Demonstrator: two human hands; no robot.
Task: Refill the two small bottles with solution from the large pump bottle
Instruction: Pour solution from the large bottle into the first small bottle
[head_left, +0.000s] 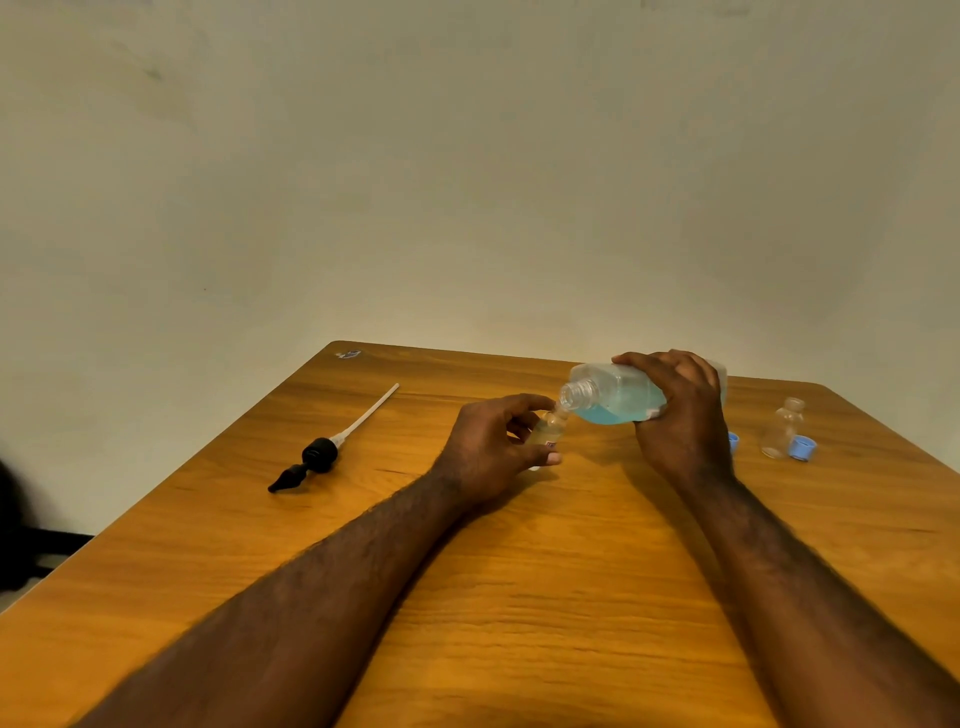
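Note:
My right hand (680, 410) grips the large clear bottle (613, 392) of blue solution, tipped on its side with its open neck pointing left. The neck sits just above the mouth of a small clear bottle (550, 428), which my left hand (493, 447) holds upright on the wooden table (519, 597). A second small clear bottle (784, 428) stands uncapped at the right. One blue cap (802, 449) lies beside it; another blue cap (733, 442) shows partly behind my right wrist.
The black pump head with its long white tube (332, 447) lies on the table's left side. A dark object (21, 540) sits off the table's left edge. A plain wall runs behind the table.

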